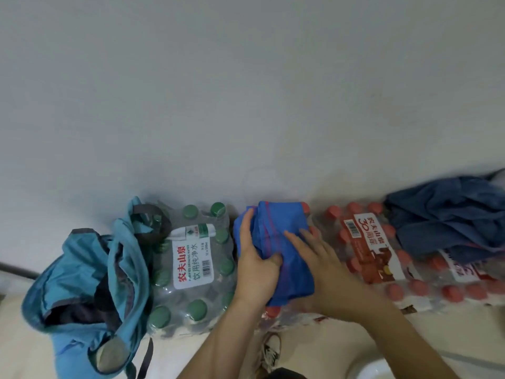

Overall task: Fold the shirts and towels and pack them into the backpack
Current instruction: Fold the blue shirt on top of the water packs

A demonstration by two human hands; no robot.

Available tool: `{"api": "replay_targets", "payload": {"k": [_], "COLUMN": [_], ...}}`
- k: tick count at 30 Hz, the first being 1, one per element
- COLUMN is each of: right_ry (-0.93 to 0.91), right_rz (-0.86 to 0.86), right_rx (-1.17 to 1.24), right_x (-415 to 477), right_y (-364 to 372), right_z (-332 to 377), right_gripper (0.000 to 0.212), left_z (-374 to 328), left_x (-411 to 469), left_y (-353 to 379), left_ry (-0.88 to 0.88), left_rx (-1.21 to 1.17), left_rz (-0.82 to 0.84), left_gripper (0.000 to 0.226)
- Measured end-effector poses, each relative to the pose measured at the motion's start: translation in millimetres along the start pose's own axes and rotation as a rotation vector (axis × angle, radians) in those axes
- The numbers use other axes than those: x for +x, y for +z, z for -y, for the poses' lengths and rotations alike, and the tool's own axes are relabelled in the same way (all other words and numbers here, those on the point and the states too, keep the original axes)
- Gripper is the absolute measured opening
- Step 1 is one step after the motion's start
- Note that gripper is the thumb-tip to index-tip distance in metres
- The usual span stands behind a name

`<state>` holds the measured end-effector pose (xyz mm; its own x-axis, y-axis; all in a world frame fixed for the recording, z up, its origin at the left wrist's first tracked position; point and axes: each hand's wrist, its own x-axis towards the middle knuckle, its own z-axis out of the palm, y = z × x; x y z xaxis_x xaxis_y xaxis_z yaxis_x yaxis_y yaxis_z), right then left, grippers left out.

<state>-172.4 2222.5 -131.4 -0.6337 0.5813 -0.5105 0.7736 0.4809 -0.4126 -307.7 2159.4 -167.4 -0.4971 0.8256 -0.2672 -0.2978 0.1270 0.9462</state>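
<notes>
Pale floor (451, 332): teal backpack (82, 269) left; green-capped bottle pack (191, 269) beside; red-capped packs (369, 255) right.

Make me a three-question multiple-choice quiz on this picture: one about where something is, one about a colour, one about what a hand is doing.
1. Where is the backpack?
A) left of the green-capped bottle pack
B) hanging on the wall
C) on the person's back

2. What colour are the caps under the blue towel?
A) white
B) red
C) yellow

3. How is the right hand?
A) flat on the towel
B) in a fist
C) holding a bottle

Answers: 1 A, it slumps against that pack's left side; 2 B, red caps peek out below the towel; 3 A, its fingers lie straight on the cloth.
</notes>
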Motion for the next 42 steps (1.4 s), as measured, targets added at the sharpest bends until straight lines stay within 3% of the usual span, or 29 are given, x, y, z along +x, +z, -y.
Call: {"api": "replay_targets", "payload": {"k": [1, 5, 8, 11, 15, 18, 22, 24, 26, 29, 32, 36, 38, 40, 42], "right_ry": [-0.016, -0.044, -0.064, -0.128, -0.156, -0.139, 0.043, 0.135, 0.246, 0.339, 0.328, 0.284, 0.257, 0.243, 0.249], "right_rz": [-0.043, -0.567, -0.682, -0.788, -0.705, -0.588, -0.767, -0.758, -0.625, -0.457, -0.416, -0.438, -0.432, -0.409, -0.402], "right_rx": [-0.060, -0.050, -0.134, -0.130, -0.052, 0.075, 0.410, 0.381, 0.301, 0.284, 0.282, 0.227, 0.243, 0.349, 0.492], "right_x": [-3.4, 1.2, 3.8, -2.5, -11.0, -10.8, -5.9, -2.0, 3.6, 11.3, 14.6, 12.2, 11.2, 10.1, 7.7], "right_y": [15.5, 62.8, 71.9, 74.2, 75.0, 86.1, 78.2, 70.9, 62.5, 49.2, 40.1, 41.0, 39.8, 38.5, 35.5], "right_z": [-0.1, -6.5, -5.1, -5.8, -3.9, -1.0, 2.1, 2.8, 5.3, 10.2, 11.7, 16.0, 17.5, 14.3, 3.6], "right_gripper": [0.103, 0.059, 0.043, 0.040, 0.038, 0.051, 0.048, 0.045, 0.047, 0.028, 0.011, 0.014, 0.012, 0.012, 0.016], "left_z": [-1.3, -10.8, -22.9, -34.8, -36.8, -15.4, -6.2, -7.3, -8.3, -11.5, -16.9, -16.5, -22.1, -30.8, -39.3], "left_x": [1.1, 27.0, 49.0, 52.9, 42.9, 37.9, 42.5, 42.5, 40.5, 40.0, 42.4, 50.7, 61.1, 71.7, 78.6], "left_y": [0.0, -5.5, -2.4, -1.1, -28.4, -49.0, -45.5, -43.2, -44.6, -47.4, -47.6, -51.5, -48.7, -41.4, -33.1], "left_ry": [0.009, -0.043, -0.092, 0.059, 0.213, 0.243, 0.255, 0.253, 0.258, 0.264, 0.315, 0.489, 0.641, 0.714, 0.583], "left_rx": [0.014, 0.066, 0.159, 0.279, 0.477, 0.736, 0.934, 1.001, 1.024, 1.021, 1.069, 1.476, 1.643, 1.789, 1.907], "left_rz": [0.017, -0.014, 0.052, 0.188, 0.213, 0.180, 0.172, 0.149, 0.130, 0.103, 0.083, 0.092, 0.222, 0.493, 0.719], "left_gripper": [0.087, 0.088, 0.087, 0.075, 0.067, 0.067, 0.075, 0.078, 0.080, 0.085, 0.096, 0.099, 0.100, 0.100, 0.095]}}
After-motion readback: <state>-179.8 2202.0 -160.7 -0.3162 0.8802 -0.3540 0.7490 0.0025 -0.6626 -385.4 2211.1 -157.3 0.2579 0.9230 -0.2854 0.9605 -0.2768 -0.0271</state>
